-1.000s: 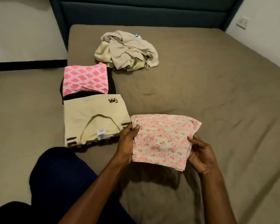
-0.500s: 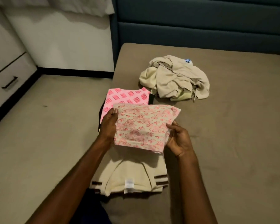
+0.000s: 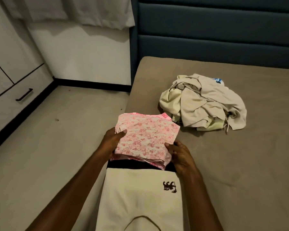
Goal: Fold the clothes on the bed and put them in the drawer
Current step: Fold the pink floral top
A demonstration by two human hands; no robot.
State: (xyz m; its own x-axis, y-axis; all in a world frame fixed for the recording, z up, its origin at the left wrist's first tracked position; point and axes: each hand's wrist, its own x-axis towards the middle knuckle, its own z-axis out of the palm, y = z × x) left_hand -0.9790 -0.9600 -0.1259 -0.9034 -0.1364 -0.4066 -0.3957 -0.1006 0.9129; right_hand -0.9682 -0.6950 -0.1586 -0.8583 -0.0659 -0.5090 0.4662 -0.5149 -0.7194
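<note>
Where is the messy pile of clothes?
The messy pile lies on the bed, right of centre in the head view, below the blue headboard and just beyond the flowery folded cloth.

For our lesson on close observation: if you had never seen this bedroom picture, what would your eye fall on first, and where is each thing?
The folded pink floral cloth at centre draws the eye, gripped by the left hand and right hand over a stack of folded clothes at the bed's left edge. Behind it to the right lies a crumpled beige heap of unfolded clothes. Nearest the camera is a folded cream shirt with a dark emblem.
</note>
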